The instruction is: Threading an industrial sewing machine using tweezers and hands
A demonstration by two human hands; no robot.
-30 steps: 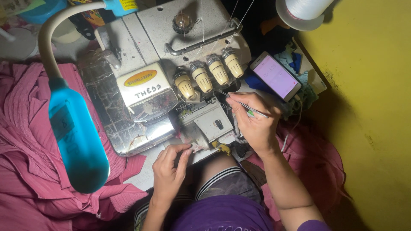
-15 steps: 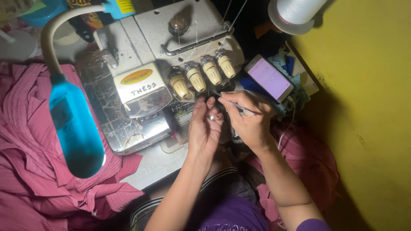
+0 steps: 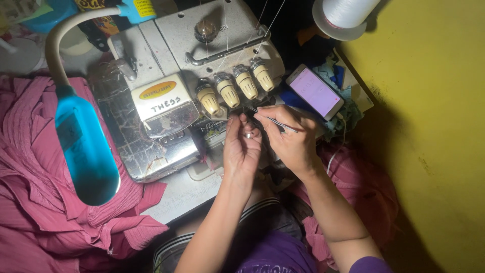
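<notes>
A grey overlock sewing machine (image 3: 166,106) with several cream tension dials (image 3: 235,88) stands in front of me. My right hand (image 3: 290,139) pinches thin metal tweezers (image 3: 275,121), their tip pointing left at the machine just below the dials. My left hand (image 3: 242,146), with a ring on one finger, is raised right beside it, fingertips together at the same spot under the dials. Fine white threads run down from a thread cone (image 3: 343,15) at the top. Whether the left fingers pinch a thread is too small to tell.
A blue gooseneck lamp (image 3: 86,149) hangs over the machine's left side. Pink fabric (image 3: 35,192) is heaped at the left and more lies at the right (image 3: 364,182). A lit smartphone (image 3: 314,91) rests right of the dials. A yellow wall (image 3: 434,126) fills the right.
My left hand rose from the table's front edge to the area under the dials, next to my right hand. The right hand with the tweezers stayed at about the same place.
</notes>
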